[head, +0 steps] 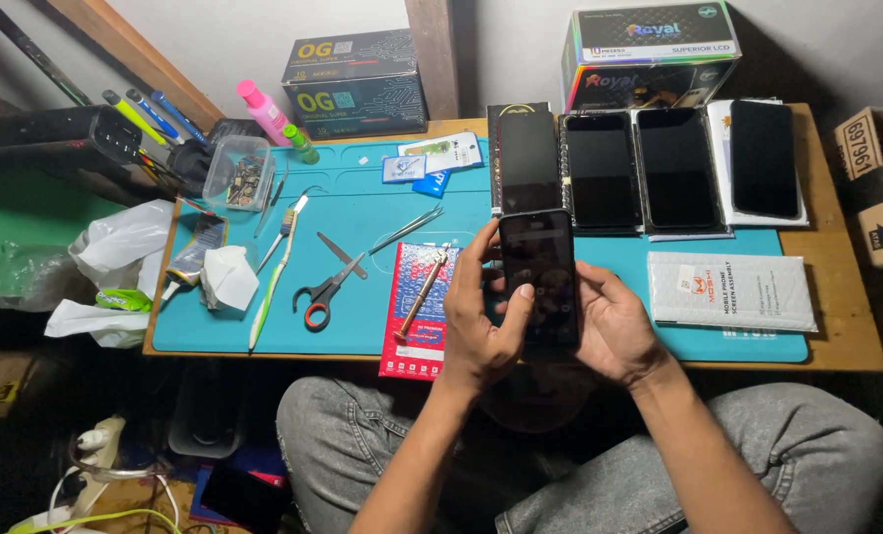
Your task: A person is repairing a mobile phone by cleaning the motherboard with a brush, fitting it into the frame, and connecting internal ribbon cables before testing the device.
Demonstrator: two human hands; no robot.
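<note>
Both hands close around one dark smartphone, held screen-up over the near edge of the blue work mat: the left hand wraps its left side with the thumb laid across the glass, and the right hand cups the right side, fingers curled behind it. Just left of the left hand, a metal screwdriver lies on a red card of small parts. Further left on the mat are scissors and tweezers. Behind the phone, a row of black phone screens lies along the far side of the wooden table
</note>
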